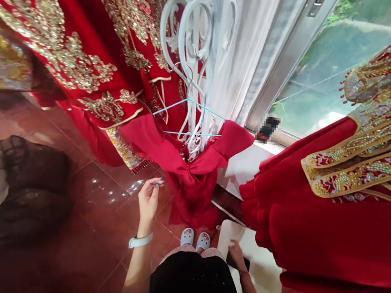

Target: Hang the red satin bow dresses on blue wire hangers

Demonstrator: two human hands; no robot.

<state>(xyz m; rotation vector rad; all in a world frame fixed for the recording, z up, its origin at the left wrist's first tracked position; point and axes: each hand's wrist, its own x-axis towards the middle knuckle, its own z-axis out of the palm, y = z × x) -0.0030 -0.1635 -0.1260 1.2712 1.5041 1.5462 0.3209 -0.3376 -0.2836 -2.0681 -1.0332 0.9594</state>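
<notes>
The fingers (147, 185) of the left hand (148, 203) are bending loosely inward, the thumb lying close to them; whether they are pinching anything I cannot tell. Beneath everything, a reddish tiled floor (89, 243) is spreading and catching light. A red garment with beaded gold-edged panels (313, 239) is hanging along the right side, and a red gown with gold sequin work (79, 71) is filling the upper left. Between them, a window (320, 76) is letting in daylight, and white scrollwork (195, 56) is rising at the middle. The plain red dress (189, 191) is hanging directly ahead, in front of the scrollwork; the left hand is hovering just beside it. A white surface (267, 271) is stretching low on the right, where the right hand (236, 253) is resting beside or on a dark object (245, 263) (its fingers are too unclear to read). A thin turquoise hanger (205, 109) is supporting the dress, pale clogs (187, 236) are standing below, and a whitish wristband (140, 241) is circling the left wrist.
</notes>
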